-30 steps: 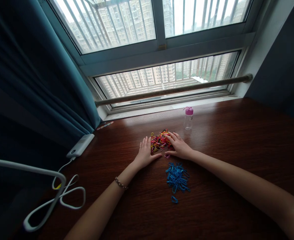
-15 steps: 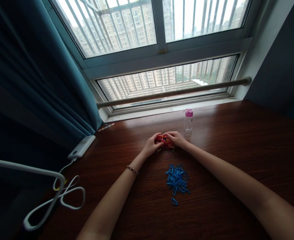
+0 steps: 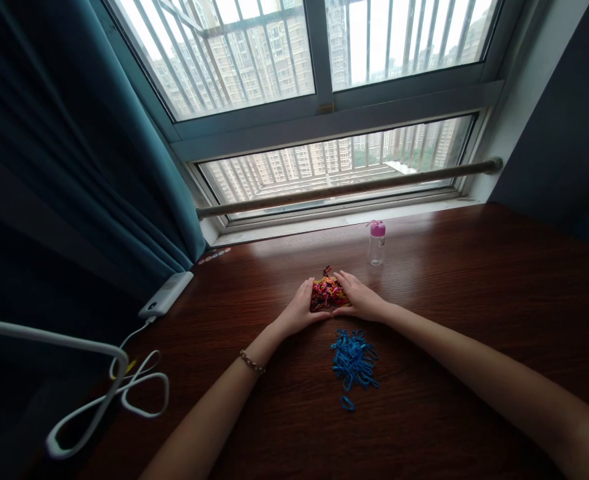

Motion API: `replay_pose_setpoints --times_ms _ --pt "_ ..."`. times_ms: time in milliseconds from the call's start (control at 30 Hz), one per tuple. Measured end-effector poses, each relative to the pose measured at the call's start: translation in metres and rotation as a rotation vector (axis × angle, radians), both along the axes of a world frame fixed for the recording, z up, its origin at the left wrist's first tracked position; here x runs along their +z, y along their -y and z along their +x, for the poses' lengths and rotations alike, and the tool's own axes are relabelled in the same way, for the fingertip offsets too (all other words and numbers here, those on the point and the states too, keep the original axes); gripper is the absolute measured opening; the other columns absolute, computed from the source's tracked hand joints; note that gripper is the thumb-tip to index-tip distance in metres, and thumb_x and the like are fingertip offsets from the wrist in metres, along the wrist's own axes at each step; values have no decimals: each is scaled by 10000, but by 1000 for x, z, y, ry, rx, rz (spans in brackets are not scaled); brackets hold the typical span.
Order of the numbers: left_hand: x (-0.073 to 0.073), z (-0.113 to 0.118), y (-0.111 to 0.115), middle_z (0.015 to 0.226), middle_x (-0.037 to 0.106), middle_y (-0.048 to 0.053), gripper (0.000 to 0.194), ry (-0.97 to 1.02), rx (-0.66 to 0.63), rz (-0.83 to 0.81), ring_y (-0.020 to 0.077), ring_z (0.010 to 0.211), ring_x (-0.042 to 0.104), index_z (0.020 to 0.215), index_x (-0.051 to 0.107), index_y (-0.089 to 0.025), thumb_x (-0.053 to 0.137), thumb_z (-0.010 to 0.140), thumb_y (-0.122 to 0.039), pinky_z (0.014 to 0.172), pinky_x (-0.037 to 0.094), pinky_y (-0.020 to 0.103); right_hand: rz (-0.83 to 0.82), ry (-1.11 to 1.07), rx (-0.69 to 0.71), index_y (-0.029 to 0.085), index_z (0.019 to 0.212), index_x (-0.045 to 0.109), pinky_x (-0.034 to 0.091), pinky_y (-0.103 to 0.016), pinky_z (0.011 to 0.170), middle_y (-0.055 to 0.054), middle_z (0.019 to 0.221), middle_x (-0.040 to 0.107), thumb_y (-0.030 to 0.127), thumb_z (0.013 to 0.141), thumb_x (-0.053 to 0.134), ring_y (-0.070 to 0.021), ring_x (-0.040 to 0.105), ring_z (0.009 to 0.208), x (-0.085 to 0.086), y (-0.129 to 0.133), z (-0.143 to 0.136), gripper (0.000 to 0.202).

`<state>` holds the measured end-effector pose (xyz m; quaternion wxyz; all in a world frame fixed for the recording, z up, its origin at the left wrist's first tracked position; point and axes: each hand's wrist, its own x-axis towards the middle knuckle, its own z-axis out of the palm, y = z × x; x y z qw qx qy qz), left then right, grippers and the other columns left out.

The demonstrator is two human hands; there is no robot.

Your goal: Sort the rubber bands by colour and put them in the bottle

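Observation:
A heap of small multicoloured elastic hair bands (image 3: 327, 295), mostly red, pink, yellow and black, lies on the table between my two hands. My left hand (image 3: 301, 308) curves along the heap's left side, its fingers stretched forward and its thumb across the near edge. On the right, my right hand (image 3: 358, 298) mirrors it, thumb and fingers apart around that side. The thumb tips come close together in front of the heap. Nearer to me is a loose pile of blue elastic bands (image 3: 353, 360), with a single blue band (image 3: 347, 403) lying apart from it.
A clear bottle with a pink lid (image 3: 376, 244) stands beyond my right hand on the brown wooden table (image 3: 474, 300). At the left edge are a white power bank (image 3: 167, 295) and a looped white cable (image 3: 144, 393). A blue curtain and barred window rise behind.
Both hands have shifted from the heap's far side to its sides and near edge, with thumbs now in front. The heap looks more compact, and the loose pink band before it no longer shows separately.

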<state>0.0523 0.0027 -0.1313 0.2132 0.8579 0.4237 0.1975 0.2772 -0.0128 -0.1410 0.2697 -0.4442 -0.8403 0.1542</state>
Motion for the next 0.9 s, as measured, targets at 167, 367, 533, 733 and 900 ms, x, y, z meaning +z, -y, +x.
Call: replay_pose_setpoints --times_ms 167,367,533,733,900 --pt "1 12 -18 1320 404 170 713 149 8 -12 264 1214 402 1308 286 -121 596 730 -401 1018 325 423 -2 -62 -26 57 1354 235 264 -475 1021 -266 1377 252 588 641 607 -322 219 1296 1 -35 -11 963" --pt "-3 18 -25 1300 426 164 677 451 84 -56 259 1184 439 1271 326 -143 640 694 -302 996 353 426 -37 -198 111 138 1196 492 409 -403 903 -134 1116 580 498 630 669 -263 531 1042 13 -49 -19 694" --pt "9 -1 -12 1320 401 159 640 487 95 -129 241 1226 394 1279 313 -149 587 736 -349 1015 339 398 -120 -405 76 179 1126 552 449 -342 873 -71 1083 616 434 773 551 -204 573 991 22 -29 -4 436" --pt "8 -25 14 1393 286 200 706 -28 179 50 305 1313 208 1301 320 -92 544 749 -472 1066 201 478 -10 -207 -22 123 1257 433 319 -442 1018 -164 1306 436 336 815 502 -256 383 1224 5 1 24 495" --pt "-2 -4 16 1390 294 198 595 -71 104 82 286 1316 211 1297 335 -83 502 800 -363 1071 195 475 51 -106 69 127 1287 400 320 -439 1028 -160 1323 414 122 817 404 -230 349 1251 -7 10 8 470"
